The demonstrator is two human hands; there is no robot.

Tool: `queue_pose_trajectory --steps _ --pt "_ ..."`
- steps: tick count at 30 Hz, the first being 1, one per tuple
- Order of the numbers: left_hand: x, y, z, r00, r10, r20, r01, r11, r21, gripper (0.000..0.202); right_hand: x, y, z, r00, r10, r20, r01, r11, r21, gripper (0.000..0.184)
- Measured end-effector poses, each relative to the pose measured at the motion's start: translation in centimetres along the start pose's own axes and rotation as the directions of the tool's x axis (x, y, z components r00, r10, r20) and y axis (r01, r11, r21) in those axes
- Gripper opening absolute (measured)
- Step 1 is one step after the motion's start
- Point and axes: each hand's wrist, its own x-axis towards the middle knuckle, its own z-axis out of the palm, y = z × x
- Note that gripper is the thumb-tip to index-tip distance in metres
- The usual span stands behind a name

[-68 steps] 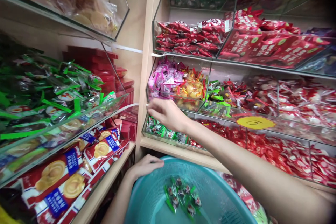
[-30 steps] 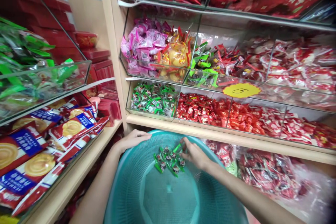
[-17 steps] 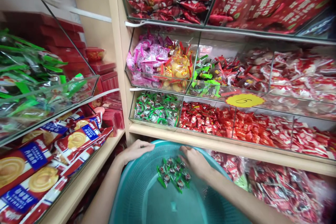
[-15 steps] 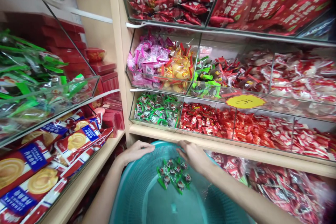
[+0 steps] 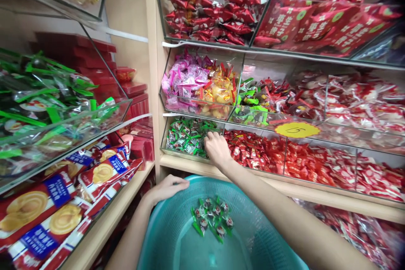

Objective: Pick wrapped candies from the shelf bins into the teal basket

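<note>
R hand (image 5: 217, 149) has gone from the basket's far rim, where it was 0.5 s ago, up to the lowest bin (image 5: 179, 152); L hand (image 5: 169, 188) hasn't left the rim. View has tilted up a bit too.

Basket (image 5: 166, 219): teal plastic, rounded, smooth thick rim, fine slotted mesh sides, flatter solid-looking base w/ a shiny spot. Bin: clear, hard-edged, boxy, low front wall, sits on a pale wood-grain shelf (image 5: 193, 166).

Basket sweets (image 5: 213, 217): small handful, loose, bunched on the far side of the basket's inside. Each a small roundish dark lump w/ red/white marking, in clear crinkly film, bright green ends sticking out; glossy. Bin sweets (image 5: 186, 137) look the same type, green/white/dark, heaped, shiny, jumbled.

R hand: at R end of bin, knuckles up, fingers curled in, mostly closed; fingertips hidden, so can't tell if it's got a sweet. L hand: part-closed, fingers bent over basket rim at upper L, holding it; thumb hard to make out.

Next bin to R: red sweets (image 5: 249, 147), foil-like, tightly piled. Above: pink packets (image 5: 185, 78), puffy film, + yellow tag (image 5: 297, 129), flat w/ scalloped edge, handwritten no.
</note>
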Motion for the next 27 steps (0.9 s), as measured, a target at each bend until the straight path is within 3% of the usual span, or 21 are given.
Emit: queue_pose_trajectory --steps 3,6,7,9,11,13,15,19,22,27 --pt "-0.1 0.3 0.0 1.0 -0.008 -0.003 0.008 1.0 0.01 0.045 -0.8 0.7 -1.4 0.995 0.048 -0.089 -0.039 0.994 0.102 0.018" --pt "-0.3 0.6 0.0 1.0 -0.018 -0.01 0.018 1.0 0.008 0.045 -2.5 1.0 -2.6 0.972 0.129 -0.198 -0.025 0.888 0.459 0.019" --pt "-0.3 0.7 0.1 1.0 -0.023 -0.013 0.023 1.0 0.002 0.044 -3.3 1.0 -2.7 0.966 0.169 -0.194 -0.015 0.79 0.613 0.02" --pt "-0.4 0.9 0.1 0.999 -0.029 -0.017 0.028 0.999 -0.017 0.044 -4.9 0.6 -2.3 0.972 0.223 -0.075 -0.044 0.485 0.873 0.024" --pt "-0.6 1.1 0.1 1.0 -0.012 -0.006 0.012 0.999 -0.047 0.044 -6.3 0.0 -1.1 0.971 0.205 0.125 -0.159 0.161 0.974 0.029" --pt "-0.8 1.2 0.1 1.0 0.014 0.026 -0.011 0.996 -0.087 0.044 -7.4 -0.8 0.4 0.949 0.16 0.27 -0.268 -0.033 0.963 0.033" --pt "-0.9 1.2 0.0 0.998 0.031 0.052 -0.024 0.992 -0.124 0.043 -8.1 -1.7 1.8 0.932 0.139 0.335 -0.324 -0.098 0.941 0.035" --pt "-0.9 1.4 -0.2 0.986 0.136 0.098 -0.121 0.983 -0.141 0.041 -8.5 -3.6 3.7 0.92 0.096 0.379 -0.364 -0.141 0.92 0.037" --pt "-1.0 1.8 -0.1 0.974 0.184 0.128 -0.168 0.977 -0.132 0.034 -8.5 -4.8 4.2 0.918 0.071 0.391 -0.373 -0.188 0.909 0.038" --pt "-0.7 2.0 0.0 0.978 0.167 0.126 -0.153 0.982 -0.114 0.03 -8.8 -5.2 4.6 0.896 0.019 0.443 -0.426 -0.241 0.872 0.041"
